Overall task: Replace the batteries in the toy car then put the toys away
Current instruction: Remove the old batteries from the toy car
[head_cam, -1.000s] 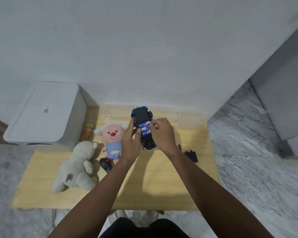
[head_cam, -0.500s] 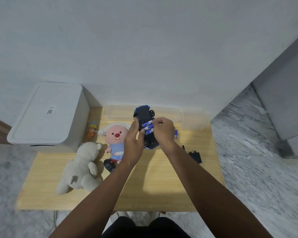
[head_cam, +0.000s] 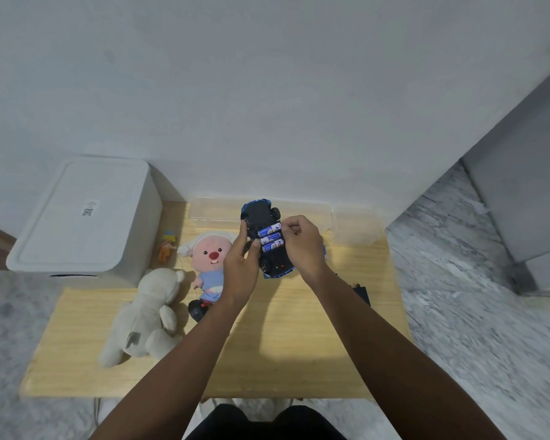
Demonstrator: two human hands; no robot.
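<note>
The blue toy car (head_cam: 261, 217) is held upside down above the wooden table (head_cam: 299, 344), its black underside facing me. Three blue batteries (head_cam: 270, 239) lie side by side in its open compartment. My left hand (head_cam: 240, 265) grips the car's left side, thumb against the batteries' left ends. My right hand (head_cam: 300, 244) grips the right side, its fingertips pinching at the right end of the top battery. A black battery cover (head_cam: 361, 293) lies on the table by my right forearm.
A pink-faced plush (head_cam: 211, 258), a white plush (head_cam: 150, 315) and a small orange figure (head_cam: 167, 247) lie on the table's left. A dark toy (head_cam: 197, 309) sits under my left forearm. A clear bin (head_cam: 213, 211), a clear lid (head_cam: 356, 227) and a white box (head_cam: 80, 217) stand behind.
The view has shifted slightly. My right fingers have moved up to the top battery's right end; both hands keep holding the upturned car.
</note>
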